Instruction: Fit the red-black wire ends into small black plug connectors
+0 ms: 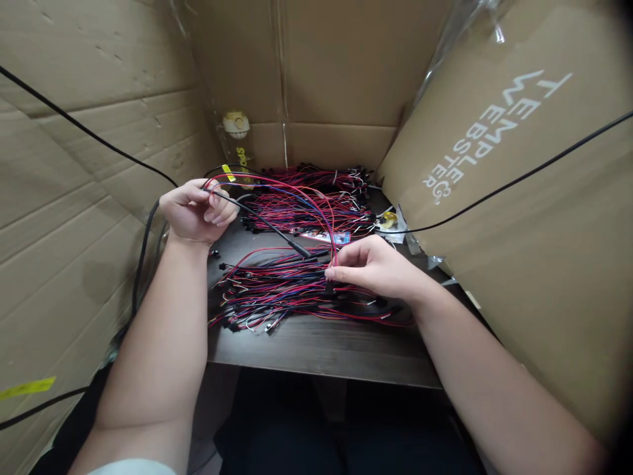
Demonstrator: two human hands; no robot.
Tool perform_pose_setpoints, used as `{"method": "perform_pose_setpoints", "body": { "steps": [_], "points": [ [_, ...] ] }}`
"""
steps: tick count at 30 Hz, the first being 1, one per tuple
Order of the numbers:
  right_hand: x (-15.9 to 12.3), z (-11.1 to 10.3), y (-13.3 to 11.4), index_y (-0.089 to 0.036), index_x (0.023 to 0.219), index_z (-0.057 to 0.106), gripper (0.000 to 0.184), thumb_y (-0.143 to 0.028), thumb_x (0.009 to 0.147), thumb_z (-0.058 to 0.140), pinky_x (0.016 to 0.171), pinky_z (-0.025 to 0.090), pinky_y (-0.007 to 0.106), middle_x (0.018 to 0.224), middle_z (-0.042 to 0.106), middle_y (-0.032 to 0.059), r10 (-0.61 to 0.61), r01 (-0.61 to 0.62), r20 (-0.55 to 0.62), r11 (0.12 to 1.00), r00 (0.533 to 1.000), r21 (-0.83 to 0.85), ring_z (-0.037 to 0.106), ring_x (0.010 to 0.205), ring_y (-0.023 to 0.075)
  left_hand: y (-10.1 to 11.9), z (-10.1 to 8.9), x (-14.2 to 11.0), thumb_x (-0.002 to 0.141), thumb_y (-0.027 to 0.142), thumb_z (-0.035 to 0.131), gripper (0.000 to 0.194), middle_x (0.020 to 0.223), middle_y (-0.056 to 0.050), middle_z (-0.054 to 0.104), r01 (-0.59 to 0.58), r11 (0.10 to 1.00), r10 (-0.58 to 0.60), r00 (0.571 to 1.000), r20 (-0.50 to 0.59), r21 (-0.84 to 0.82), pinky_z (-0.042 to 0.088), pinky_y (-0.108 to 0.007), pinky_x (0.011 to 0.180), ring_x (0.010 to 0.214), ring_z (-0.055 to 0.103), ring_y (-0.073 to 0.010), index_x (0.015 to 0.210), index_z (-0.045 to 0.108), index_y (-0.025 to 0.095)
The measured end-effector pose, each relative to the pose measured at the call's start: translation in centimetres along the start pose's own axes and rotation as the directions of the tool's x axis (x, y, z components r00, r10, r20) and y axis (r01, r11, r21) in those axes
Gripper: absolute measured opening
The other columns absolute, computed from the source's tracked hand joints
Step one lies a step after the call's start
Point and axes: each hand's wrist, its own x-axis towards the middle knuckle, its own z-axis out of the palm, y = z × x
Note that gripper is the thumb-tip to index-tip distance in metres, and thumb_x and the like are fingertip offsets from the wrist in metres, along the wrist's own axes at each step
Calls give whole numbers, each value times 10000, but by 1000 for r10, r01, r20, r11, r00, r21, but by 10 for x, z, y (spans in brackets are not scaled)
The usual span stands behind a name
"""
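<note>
My left hand is raised at the left, its fingers closed round one end of a wire harness of red and blue wires. A black cable also runs from these fingers to a slim black plug end. The harness arcs across to my right hand, where thumb and forefinger pinch its other end. Just below that pinch a black connector shows. Under my right hand lies a loose pile of similar wire harnesses with black connectors.
Behind lies a second harness pile on the dark table. A yellow-capped bottle stands at the back left, a yellow roll at the right. Cardboard walls enclose three sides. Black cables cross both sides.
</note>
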Motion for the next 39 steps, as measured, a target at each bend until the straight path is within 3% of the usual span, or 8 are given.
{"method": "perform_pose_setpoints", "body": {
  "steps": [8,14,19,26,31,39],
  "points": [
    [-3,2,1,-150,922,750,379,-513,817,777,539,459,276,699,721,62,-58,65,-119,996,991,62,628,599,170,3,0,-2,596,228,533,114,373,28,256,-31,999,31,999,-20,-7,144,-220,415,346,255,-59,518,535,145],
    [3,4,6,-136,914,716,361,-487,933,635,483,367,239,612,657,26,-75,67,-139,996,987,-61,532,499,116,4,2,-1,588,243,558,134,355,8,244,-35,999,34,999,40,18,196,-235,374,318,290,-83,502,540,143],
    [3,4,7,-136,755,702,491,-533,983,525,456,303,233,538,599,8,-70,54,-80,983,994,-178,453,455,94,4,1,0,614,286,580,201,305,1,240,-27,998,20,993,117,63,221,-273,345,269,286,-104,467,528,159],
    [-4,2,0,-113,837,766,597,-655,946,541,425,318,216,519,629,26,11,-13,26,998,1000,60,465,415,88,3,1,0,569,296,575,194,296,16,178,-43,998,41,997,58,35,256,-256,360,276,252,-96,449,499,164],
    [-11,-2,-5,-111,813,755,552,-641,909,630,447,378,207,536,654,28,-16,-13,121,972,992,236,525,430,88,6,3,-1,595,261,575,205,292,24,161,-58,998,56,996,64,31,229,-254,349,271,249,-93,429,496,171],
    [-17,-5,-6,-110,823,778,383,-493,840,780,524,436,226,650,699,47,-93,34,226,967,970,253,593,551,114,7,2,-2,631,259,600,325,297,26,166,-19,998,18,1000,25,62,259,-257,347,279,238,-91,412,368,193]
  ]
}}
